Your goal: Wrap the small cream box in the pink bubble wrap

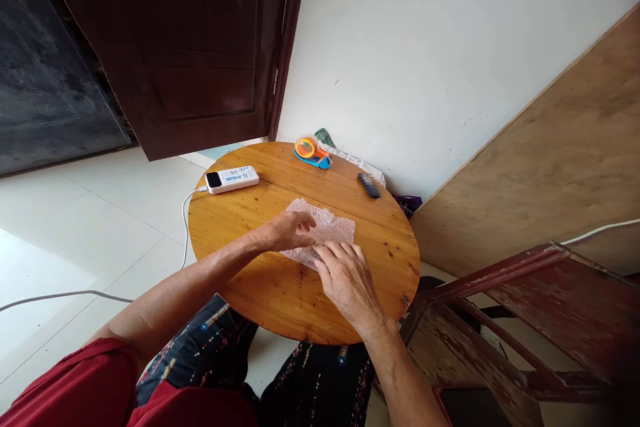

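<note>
A sheet of pinkish, see-through bubble wrap [327, 219] lies on the round wooden table in front of me. Over its left part hovers my left hand [290, 230], thumb and fingers curved with a gap between them and nothing visible in it. My right hand [347, 273] rests palm down at the near right edge of the wrap, its fingers stretched out over it. Between the two hands a small patch with dark print shows at the wrap; what it belongs to is mostly covered.
The table [270, 287] also bears a tape dispenser [313, 150] at the back, a white device [233, 179] with a cable at left, and a blurred dark object [369, 185] at right. A door [200, 47] and wall stand behind; a worn wooden chair [500, 327] is at right.
</note>
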The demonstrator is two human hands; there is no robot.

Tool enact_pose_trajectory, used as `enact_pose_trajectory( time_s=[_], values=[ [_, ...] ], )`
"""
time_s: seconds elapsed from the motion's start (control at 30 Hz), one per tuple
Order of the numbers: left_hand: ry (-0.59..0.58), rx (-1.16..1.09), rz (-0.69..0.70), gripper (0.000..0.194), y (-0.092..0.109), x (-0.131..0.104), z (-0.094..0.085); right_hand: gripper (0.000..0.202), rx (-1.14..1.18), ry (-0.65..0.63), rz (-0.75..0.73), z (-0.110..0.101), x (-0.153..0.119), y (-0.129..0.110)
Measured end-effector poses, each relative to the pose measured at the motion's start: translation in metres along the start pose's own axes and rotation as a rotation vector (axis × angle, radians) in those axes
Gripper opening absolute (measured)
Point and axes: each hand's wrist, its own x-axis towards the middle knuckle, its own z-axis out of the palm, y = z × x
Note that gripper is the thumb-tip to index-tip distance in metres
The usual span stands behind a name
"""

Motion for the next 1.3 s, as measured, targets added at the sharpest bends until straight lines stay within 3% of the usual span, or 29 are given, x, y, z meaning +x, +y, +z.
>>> enact_pose_trajectory(
  time_s=[0.13,0.3,0.43,0.53,0.63,0.77,0.83,1.07,1.17,1.3],
  values=[
    [0.077,0.134,-0.120,0.037,-0.010,-0.012,-0.007,0.023,-0.070,-0.046,-0.017,-0.001,0.005,0.000],
    [0.108,0.274,-0.242,0.034,-0.023,-0.013,0.005,0.022,-0.115,-0.065,-0.030,-0.001,0.012,-0.002],
    [0.167,0.398,-0.266,0.050,-0.027,-0.020,0.003,0.025,-0.108,-0.092,-0.041,-0.002,0.014,0.001],
    [0.130,0.430,-0.344,0.059,-0.025,-0.025,-0.007,0.026,-0.103,-0.112,-0.049,-0.003,0.016,0.002],
    [0.076,0.303,-0.423,0.053,-0.025,-0.026,-0.016,0.025,-0.105,-0.121,-0.052,-0.004,0.019,0.002],
    [0.056,-0.138,-0.486,0.018,-0.027,-0.023,-0.016,0.025,-0.099,-0.118,-0.062,-0.004,0.021,0.003],
    [0.081,-0.240,-0.477,0.009,-0.023,-0.021,-0.013,0.026,-0.090,-0.111,-0.067,-0.003,0.022,0.004],
    [0.118,-0.418,-0.389,0.013,0.016,-0.008,0.013,0.033,0.002,-0.089,0.048,-0.004,0.026,0.000],
    [0.049,-0.420,-0.347,0.013,0.029,-0.006,0.018,0.040,0.062,-0.050,0.108,-0.004,0.026,0.000],
    [-0.115,-0.186,-0.212,0.019,0.040,-0.012,0.009,0.050,0.282,-0.047,0.109,-0.003,0.018,0.014]
  ],
)
